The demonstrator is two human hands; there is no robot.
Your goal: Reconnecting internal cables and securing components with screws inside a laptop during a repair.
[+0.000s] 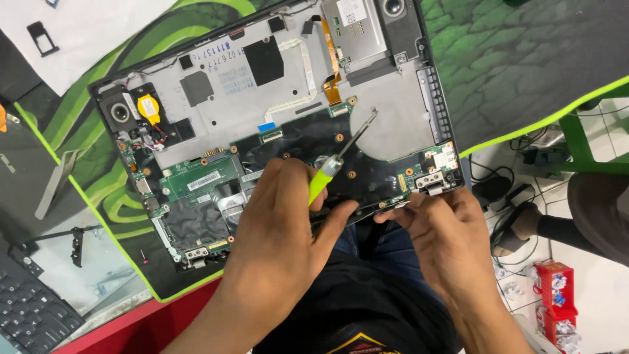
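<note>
An opened laptop base [393, 124] lies on a green and black mat, its green circuit board [203, 180] and black shielding exposed. My left hand [282, 229] rests on the board's near edge and holds a screwdriver [341, 157] with a lime-green handle, its metal tip pointing up to the right over the chassis. My right hand [445, 229] grips the laptop's near edge just below the right metal hinge [429, 180]. A yellow coin battery [149, 108] sits beside a round speaker [120, 113] at the upper left of the chassis.
The mat [524, 59] spreads to the right and ends at a lime edge. A black keyboard [29, 308] lies at the lower left. White paper [98, 26] holds a small black tray at the top left. Red boxes [555, 295] and cables sit on the floor.
</note>
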